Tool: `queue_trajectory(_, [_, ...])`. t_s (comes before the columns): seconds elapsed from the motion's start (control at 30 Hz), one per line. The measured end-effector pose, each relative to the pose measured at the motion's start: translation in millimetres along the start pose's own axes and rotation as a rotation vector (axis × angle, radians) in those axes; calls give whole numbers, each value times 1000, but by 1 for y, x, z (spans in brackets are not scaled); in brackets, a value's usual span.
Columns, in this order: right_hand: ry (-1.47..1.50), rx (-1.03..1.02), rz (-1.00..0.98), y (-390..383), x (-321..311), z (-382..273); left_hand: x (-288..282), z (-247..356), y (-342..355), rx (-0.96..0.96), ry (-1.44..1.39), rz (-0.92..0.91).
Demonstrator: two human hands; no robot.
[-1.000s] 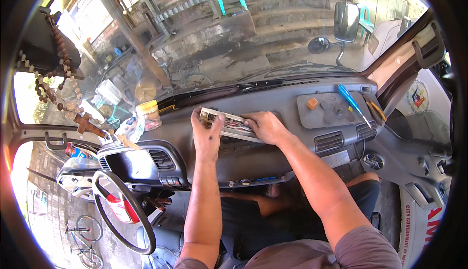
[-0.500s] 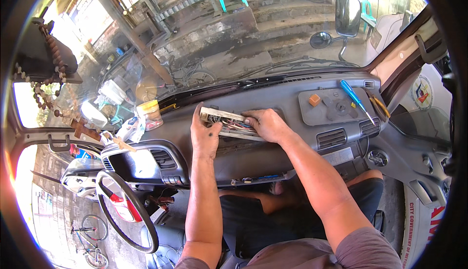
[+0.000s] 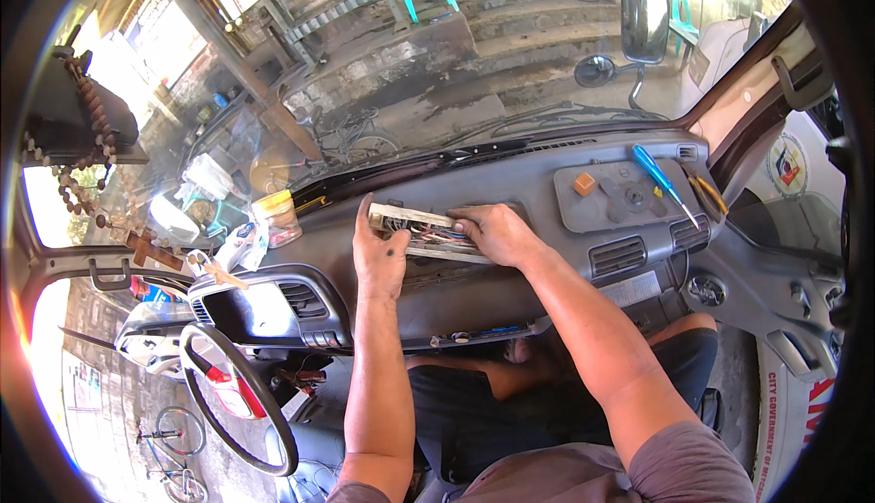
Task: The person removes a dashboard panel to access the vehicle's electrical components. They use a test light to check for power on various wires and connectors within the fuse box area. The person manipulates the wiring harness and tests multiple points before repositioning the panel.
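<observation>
Over an opening in the middle of the grey dashboard (image 3: pixel 383 316), both my hands hold a long off-white rectangular housing (image 3: pixel 415 216). Its open side shows a bundle of thin coloured wires (image 3: pixel 427 237). My left hand (image 3: pixel 377 252) grips the left end, fingers behind it and thumb at the front beside the wires. Around the right part is my right hand (image 3: pixel 501 232), with its thumb on the upper edge and the other fingers mostly hidden. What the wires join to cannot be seen.
A blue screwdriver (image 3: pixel 663 184), pliers with yellow-orange handles (image 3: pixel 707 191) and a small orange-brown cube (image 3: pixel 584 183) lie on the dashboard's right side. At left are a yellow-lidded tub (image 3: pixel 276 214), plastic bags, hanging rosary beads (image 3: pixel 91 102) and the steering wheel (image 3: pixel 273 412). The windshield stands ahead.
The whole view has shifted slightly. Both hands keep the same grip on the housing, with no other clear movement.
</observation>
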State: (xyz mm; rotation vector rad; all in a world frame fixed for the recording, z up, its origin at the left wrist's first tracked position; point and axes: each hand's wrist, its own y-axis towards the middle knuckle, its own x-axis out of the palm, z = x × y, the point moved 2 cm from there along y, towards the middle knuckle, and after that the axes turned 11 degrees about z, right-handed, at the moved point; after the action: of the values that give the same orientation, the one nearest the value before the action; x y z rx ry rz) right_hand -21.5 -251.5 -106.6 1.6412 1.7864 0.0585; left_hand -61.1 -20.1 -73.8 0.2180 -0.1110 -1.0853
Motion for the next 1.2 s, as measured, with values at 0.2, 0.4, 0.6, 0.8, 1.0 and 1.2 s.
queue_trajectory(0.2, [5,22,15,0,2,3,1,3,4,-2,86,-8])
queue_trajectory(0.4, [-180,-339,147,-25,-7,-24,4,12,-11,-166,40,-15])
queue_trajectory(0.6, [-259,-220,195,-55,6,-49,1,7,-9,-97,3,-21])
queue_trajectory(0.8, [-238,-218,227,-71,10,-61,2,4,-10,-64,-49,-48])
queue_trajectory(1.0, [-238,-202,130,-73,8,-58,2,10,-19,-143,72,30])
queue_trajectory(1.2, [-336,-165,190,-72,13,-61,-2,8,-17,-103,-18,-45])
